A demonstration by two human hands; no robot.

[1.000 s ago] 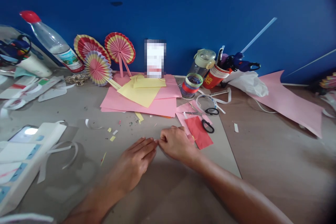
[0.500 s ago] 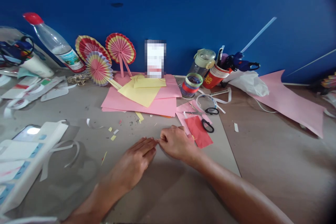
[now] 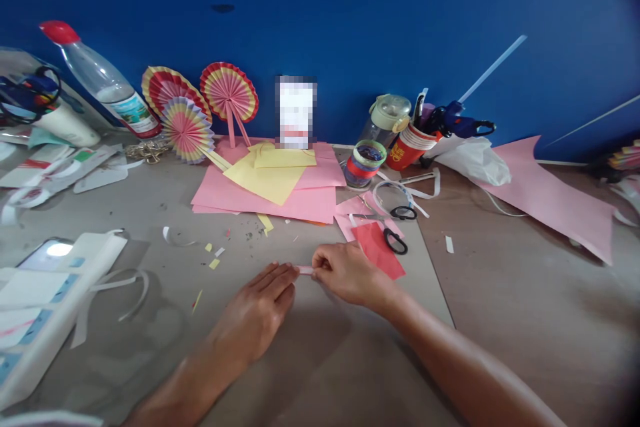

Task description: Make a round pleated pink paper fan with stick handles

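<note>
A narrow pale pink strip (image 3: 305, 271) shows between my two hands, low over the grey desk mat. My left hand (image 3: 267, 303) lies with its fingers stretched out and covers the strip's left end. Closed in a pinch at the strip's right end is my right hand (image 3: 350, 273), its knuckles upward. Right behind that hand lie a piece of red paper (image 3: 379, 250) and the black-handled scissors (image 3: 395, 241), which rest partly on pink scraps. How far the strip runs under my left fingers is hidden.
Pink sheets (image 3: 265, 203) with yellow paper (image 3: 270, 177) on top lie farther back, near pleated paper fans (image 3: 230, 97). A tape roll stack (image 3: 363, 167) and a red paper cup (image 3: 407, 147) stand right of them. At left are a white box (image 3: 85, 273) and a bottle (image 3: 115, 90).
My right hand has moved a little to the right, away from my left hand. More of the pink strip now shows between them. My left hand stays nearly in place.
</note>
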